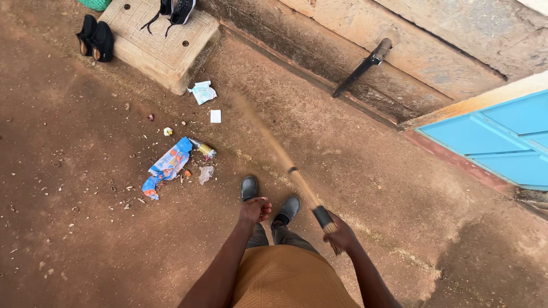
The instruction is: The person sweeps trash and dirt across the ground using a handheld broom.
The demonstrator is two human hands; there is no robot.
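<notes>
Bare red-brown dirt ground (pixel 85 239) runs to a concrete step (pixel 342 51), with a blue door (pixel 502 142) at three o'clock. The right hand (pixel 341 235) has its grip closed round a broom (pixel 297 177) blurred toward eleven o'clock, near litter (pixel 168 165). The left hand (pixel 255 210) is loosely curled, empty.

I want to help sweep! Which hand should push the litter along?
The right hand, probably: it already grips the broom, which points toward the litter. The left hand is empty.
</notes>
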